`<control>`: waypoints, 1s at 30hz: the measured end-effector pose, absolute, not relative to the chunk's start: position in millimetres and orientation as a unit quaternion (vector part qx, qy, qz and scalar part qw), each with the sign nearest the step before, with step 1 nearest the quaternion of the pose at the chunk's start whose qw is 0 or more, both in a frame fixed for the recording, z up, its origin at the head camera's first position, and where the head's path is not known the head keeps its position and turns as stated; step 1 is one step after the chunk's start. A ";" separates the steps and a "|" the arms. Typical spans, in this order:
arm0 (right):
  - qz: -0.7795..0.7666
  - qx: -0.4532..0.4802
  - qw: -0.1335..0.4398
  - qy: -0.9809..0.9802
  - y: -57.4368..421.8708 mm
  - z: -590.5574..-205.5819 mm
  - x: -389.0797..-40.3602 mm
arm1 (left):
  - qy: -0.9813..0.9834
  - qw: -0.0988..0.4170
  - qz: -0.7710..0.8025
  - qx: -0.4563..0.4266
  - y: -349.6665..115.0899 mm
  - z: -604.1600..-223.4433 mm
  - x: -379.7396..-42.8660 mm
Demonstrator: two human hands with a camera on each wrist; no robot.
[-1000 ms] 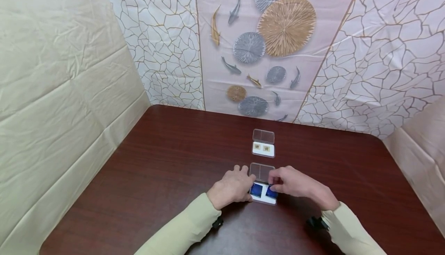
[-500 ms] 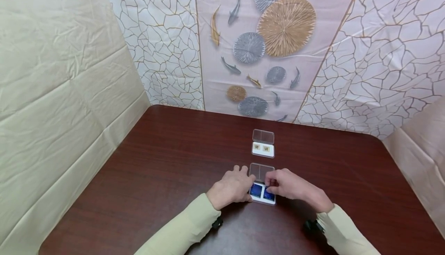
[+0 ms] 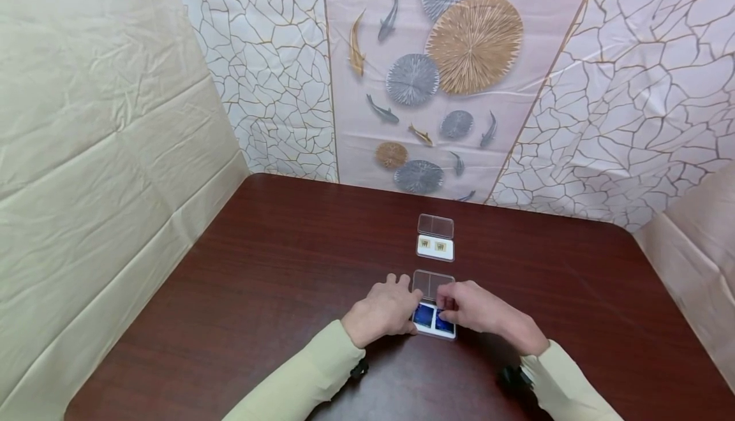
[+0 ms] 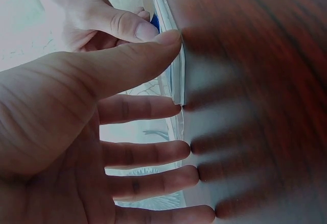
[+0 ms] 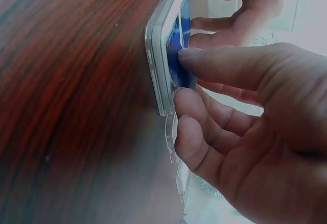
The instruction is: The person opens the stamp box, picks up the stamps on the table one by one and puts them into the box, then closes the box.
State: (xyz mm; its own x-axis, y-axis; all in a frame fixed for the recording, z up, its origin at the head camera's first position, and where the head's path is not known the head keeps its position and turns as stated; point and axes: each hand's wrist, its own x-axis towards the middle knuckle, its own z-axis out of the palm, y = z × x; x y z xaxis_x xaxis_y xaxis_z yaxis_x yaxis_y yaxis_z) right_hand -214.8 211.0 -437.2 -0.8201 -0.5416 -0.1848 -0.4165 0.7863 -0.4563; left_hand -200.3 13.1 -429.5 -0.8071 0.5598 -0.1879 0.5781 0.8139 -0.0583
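Note:
A small clear case with a white insert [image 3: 434, 333] lies on the table, its transparent lid [image 3: 432, 284] folded back. Two dark blue squares sit side by side on the insert. My left hand [image 3: 381, 310] rests at the case's left side, fingers spread and straight with tips on the table; its thumb touches the case's near edge. The left blue square [image 3: 423, 314] lies flat beside it. Over the right blue square [image 5: 180, 75], my right hand [image 3: 481, 309] has its thumb on the face and curled fingers at the edge, pinching it.
Behind the first case, a second clear case [image 3: 435, 256] lies with its lid back, holding two small gold pieces [image 3: 440, 247] on white. Dark wood tabletop [image 3: 287, 268] surrounds both. Patterned cloth [image 3: 275, 76] hangs along the table's far edge.
My right hand has moved slightly left and nearer with the right blue square, which now sits straighter within the insert. The left hand and both cases have stayed in place.

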 end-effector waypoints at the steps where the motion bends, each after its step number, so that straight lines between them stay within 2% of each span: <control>1: -0.202 -0.258 0.153 0.932 211.1 -437.2 -214.4 | 0.949 0.081 -0.056 0.300 13.1 -429.3 -200.2; 25: -0.180 -0.257 0.105 0.944 212.9 -437.2 -206.4 | 0.948 0.091 -0.051 0.300 16.1 -428.9 -200.2; 30: -0.175 -0.266 0.099 0.943 210.7 -434.4 -208.6 | 0.948 0.111 -0.023 0.298 10.7 -425.1 -202.8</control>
